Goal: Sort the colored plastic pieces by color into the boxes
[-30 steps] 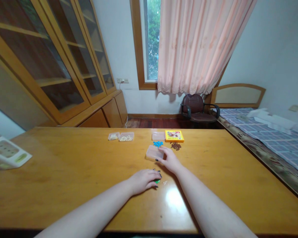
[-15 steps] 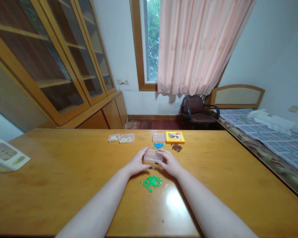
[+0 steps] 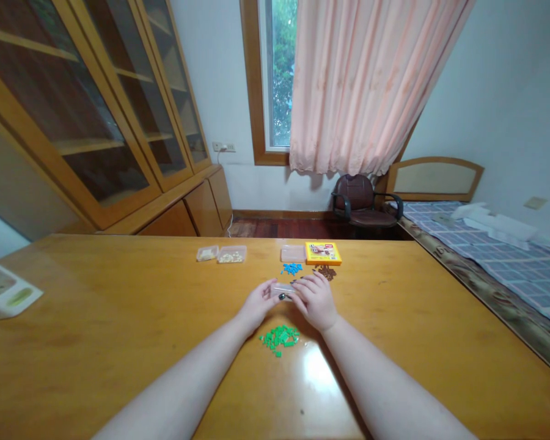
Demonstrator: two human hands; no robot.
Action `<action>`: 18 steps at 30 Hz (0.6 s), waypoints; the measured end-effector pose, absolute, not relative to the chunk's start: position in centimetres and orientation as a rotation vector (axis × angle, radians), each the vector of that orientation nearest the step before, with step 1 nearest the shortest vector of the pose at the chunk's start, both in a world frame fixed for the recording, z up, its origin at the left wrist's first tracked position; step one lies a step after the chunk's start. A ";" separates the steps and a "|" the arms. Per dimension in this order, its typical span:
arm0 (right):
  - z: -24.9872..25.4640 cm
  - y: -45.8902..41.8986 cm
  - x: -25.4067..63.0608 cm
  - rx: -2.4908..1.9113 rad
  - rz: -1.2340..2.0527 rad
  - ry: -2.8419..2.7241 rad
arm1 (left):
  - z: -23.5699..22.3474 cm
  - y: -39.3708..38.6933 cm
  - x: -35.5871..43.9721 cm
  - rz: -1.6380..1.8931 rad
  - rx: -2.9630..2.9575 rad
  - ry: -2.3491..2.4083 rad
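Observation:
A clear plastic box (image 3: 282, 288) is tilted up between my two hands, above the middle of the table. My left hand (image 3: 260, 304) is closed on its left end, the thumb along the near side. At the right end, my right hand (image 3: 316, 297) grips it with the fingers over the top. Nearer to me lies a loose pile of small green bricks (image 3: 280, 337). Small blue bricks (image 3: 292, 268) are heaped just beyond the box. A pile of brown bricks (image 3: 327, 272) sits behind my right hand, which partly hides it.
Along the far edge of the wooden table (image 3: 119, 330) stand two clear boxes of pale pieces (image 3: 231, 256), an open clear box (image 3: 293, 253) and a yellow box (image 3: 323, 252). A white plastic holder (image 3: 9, 290) stands at the left. A bed (image 3: 495, 256) adjoins the right side.
The clear box has tipped from lying flat to a tilted position. My right hand has turned over its top, and my left fingers have closed on its end.

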State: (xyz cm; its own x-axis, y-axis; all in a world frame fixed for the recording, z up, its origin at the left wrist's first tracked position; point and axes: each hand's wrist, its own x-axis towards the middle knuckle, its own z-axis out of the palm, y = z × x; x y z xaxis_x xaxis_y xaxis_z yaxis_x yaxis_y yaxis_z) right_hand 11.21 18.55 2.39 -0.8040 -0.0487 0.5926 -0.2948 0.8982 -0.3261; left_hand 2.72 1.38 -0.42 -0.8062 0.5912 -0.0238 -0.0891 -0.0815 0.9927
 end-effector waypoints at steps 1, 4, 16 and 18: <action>2.4 18.6 11.3 0.220 0.529 -2.464 | -0.4 1.4 2.8 1.943 0.539 1.721; 2.2 18.7 11.3 0.133 0.468 -2.459 | -0.5 1.5 2.9 1.963 0.529 1.690; 1.5 18.2 10.8 0.143 0.263 -2.159 | -0.9 2.0 3.0 2.084 0.401 1.484; 1.6 18.2 10.8 0.149 0.255 -2.144 | -0.9 2.0 3.0 2.097 0.407 1.459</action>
